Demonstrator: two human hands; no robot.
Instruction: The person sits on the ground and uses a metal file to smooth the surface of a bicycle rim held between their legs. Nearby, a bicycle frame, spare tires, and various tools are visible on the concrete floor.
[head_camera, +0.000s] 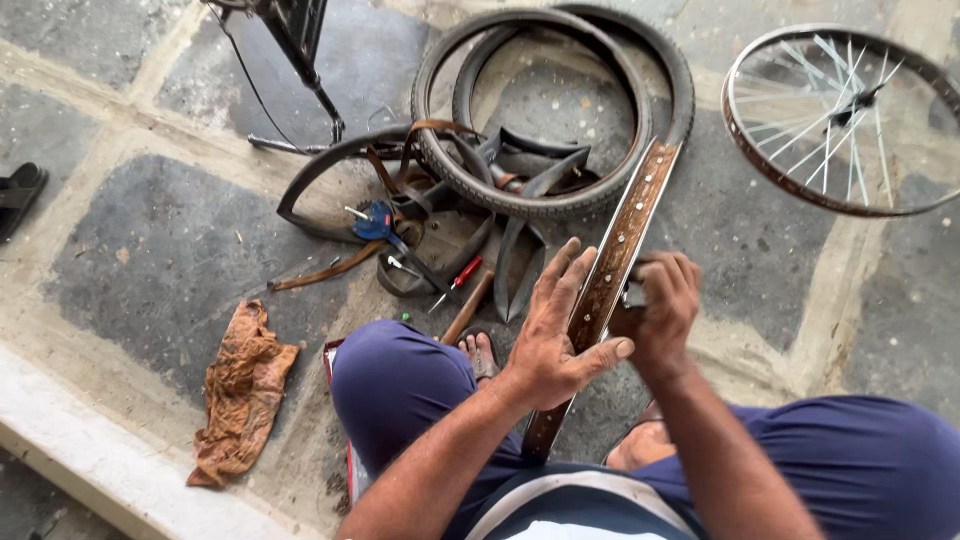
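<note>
A rusty brown bicycle wheel rim with rows of spoke holes stands on edge between my knees, running from my lap up to the black tyres. My left hand presses flat against the rim's left side, fingers spread and thumb hooked under it. My right hand is closed around a small dark tool held against the rim's right side; the tool is mostly hidden in my fist.
Two black tyres lie ahead among rubber strips, a red-handled screwdriver and a blue tool. A spoked wheel lies top right. An orange rag rests left, a sandal far left.
</note>
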